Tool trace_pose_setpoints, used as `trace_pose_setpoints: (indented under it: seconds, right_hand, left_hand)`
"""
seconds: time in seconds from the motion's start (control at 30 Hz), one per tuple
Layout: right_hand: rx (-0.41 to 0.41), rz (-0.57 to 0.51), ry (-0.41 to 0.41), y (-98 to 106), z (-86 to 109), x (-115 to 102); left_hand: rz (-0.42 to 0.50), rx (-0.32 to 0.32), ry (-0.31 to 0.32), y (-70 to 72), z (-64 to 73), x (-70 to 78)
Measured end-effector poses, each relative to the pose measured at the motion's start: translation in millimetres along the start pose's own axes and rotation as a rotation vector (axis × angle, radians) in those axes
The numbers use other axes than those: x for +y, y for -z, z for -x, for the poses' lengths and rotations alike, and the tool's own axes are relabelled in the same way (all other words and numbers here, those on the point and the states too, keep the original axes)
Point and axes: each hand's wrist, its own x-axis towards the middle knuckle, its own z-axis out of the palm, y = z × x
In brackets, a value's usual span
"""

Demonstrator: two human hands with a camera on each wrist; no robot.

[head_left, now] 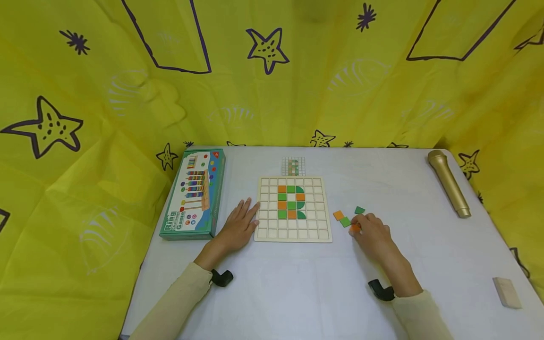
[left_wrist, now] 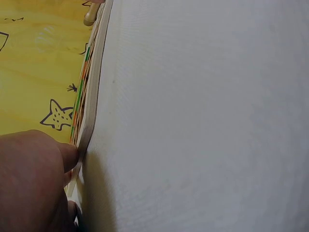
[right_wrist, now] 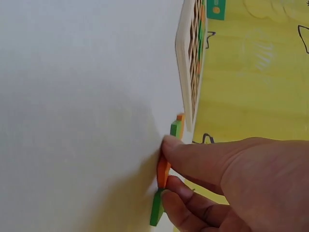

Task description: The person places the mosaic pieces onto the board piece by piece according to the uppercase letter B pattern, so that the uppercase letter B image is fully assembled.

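A wooden grid board (head_left: pixel 293 233) lies mid-table, with orange, light green and dark green pieces in its cells forming a letter R. My left hand (head_left: pixel 239 226), fingers extended, rests at the board's left edge; in the left wrist view the thumb (left_wrist: pixel 70 155) meets the wooden rim. Right of the board, my right hand (head_left: pixel 375 237) has thumb and fingertips around an orange tile (right_wrist: pixel 164 170), low over the table. Close to it lie another orange tile (head_left: pixel 338 215), a light green tile (head_left: pixel 345 222) and a dark green curved piece (head_left: pixel 360 209).
Behind the board is a small pattern card (head_left: pixel 293 166) showing a similar letter. A ring game box (head_left: pixel 193 193) lies at the left. At the right are a gold microphone (head_left: pixel 448 184) and a small wooden block (head_left: pixel 506 293). A yellow curtain (head_left: pixel 272 104) hangs behind the table.
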Motion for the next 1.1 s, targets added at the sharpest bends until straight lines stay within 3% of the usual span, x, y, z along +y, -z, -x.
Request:
trace_pose_setpoints:
  seconds: [0.4,0.8,1.1]
  right_hand:
    - [0.005,-0.070,-0.049,-12.0,13.4,0.7]
    - [-0.001,-0.188,0.002,-17.5,29.0,8.3]
    - [-0.031,-0.221,0.076,-24.1,27.3,1.1]
  left_hand:
    - [-0.003,-0.003,-0.008,-1.5,0.1,-0.9]
    - [-0.010,0.004,-0.009,-1.8,0.4,-2.0]
    - [0.003,0.004,-0.001,0.1,1.7,0.7]
